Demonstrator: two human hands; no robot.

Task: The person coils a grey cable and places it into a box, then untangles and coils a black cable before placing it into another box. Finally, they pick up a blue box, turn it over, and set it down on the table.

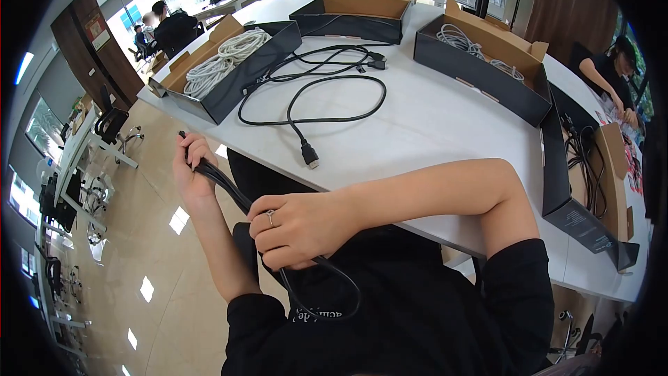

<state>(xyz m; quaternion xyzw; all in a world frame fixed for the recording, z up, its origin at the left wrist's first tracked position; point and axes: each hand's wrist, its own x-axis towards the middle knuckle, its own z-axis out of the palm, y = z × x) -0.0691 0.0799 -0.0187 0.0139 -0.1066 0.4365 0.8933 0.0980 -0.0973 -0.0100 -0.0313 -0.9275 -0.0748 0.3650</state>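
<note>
— What have you got in hand right now?

— On my feed it's a black cable (pixel 229 184), held off the near edge of the white table (pixel 431 125), low over the lap. The left hand (pixel 189 167) is fisted around one end, thumb up. The right hand (pixel 299 226), ring showing, is curled closed around the cable further along.

— Tight or slack?

— The run between the two fists looks straight, so I judge the hands are pulling it apart. Past the right hand the slack drops in a loop against the black shirt, simply hanging by its weight.

— And on the table itself?

— Just in from that near edge lies a second black cord (pixel 313 101), loosely looped, its plug (pixel 310 156) pointing at me. Nobody is touching it.

— Boxes?

— Four, ringed around the table's far and side edges, flaps open, so I reckon for easy reach. At the left edge is a black box (pixel 268 56) of coiled white cords (pixel 223 59). At the far edge is a box (pixel 348 26) whose contents I can't see. Towards the right is a box of pale cable (pixel 473 73). At the right edge a box of dark cords (pixel 560 167) is tipped on its side.

— Anyone else?

— One person (pixel 172 26) beyond the left edge, another (pixel 612 66) off the right edge, both well apart from my hands.
</note>
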